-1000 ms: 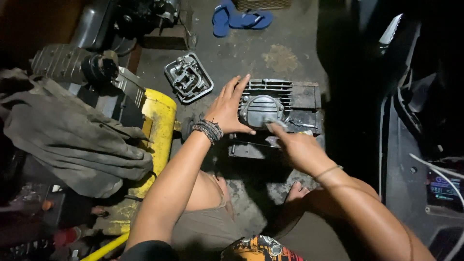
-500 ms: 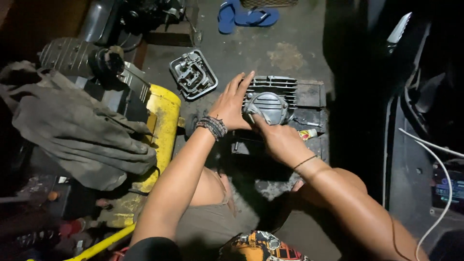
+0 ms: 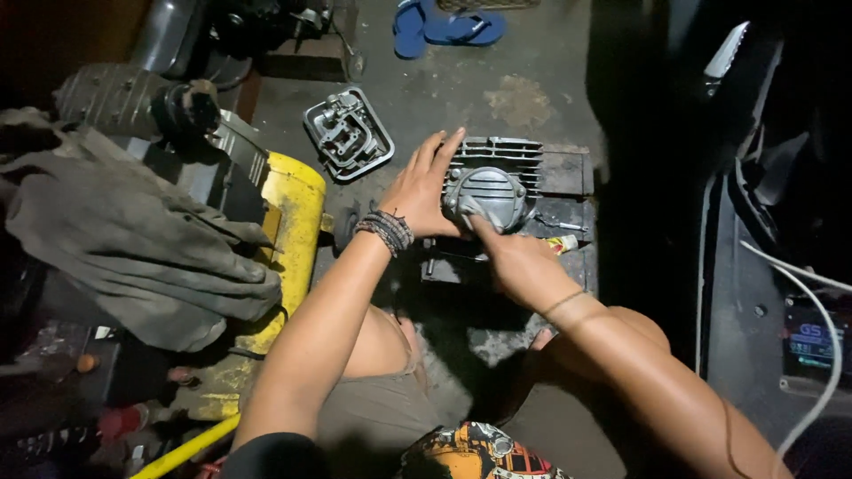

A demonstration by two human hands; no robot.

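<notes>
Cover [image 3: 486,197] on the finned head [image 3: 501,155] sits under my flat, spread left hand [image 3: 424,191] and right hand [image 3: 519,266] fingertips pressing it; I judge uneven pressure could slide it askew.

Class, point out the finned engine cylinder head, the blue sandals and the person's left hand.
finned engine cylinder head [image 3: 501,164], head view, top fins
blue sandals [image 3: 448,27], head view, sole
left hand [image 3: 424,191], head view, back of hand

grey engine cover [image 3: 486,193], yellow panel [image 3: 288,208], blue sandals [image 3: 444,25]

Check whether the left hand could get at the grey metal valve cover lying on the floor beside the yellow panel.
Probably yes: the left hand rests near the grey metal valve cover, with bare floor between them.
</notes>
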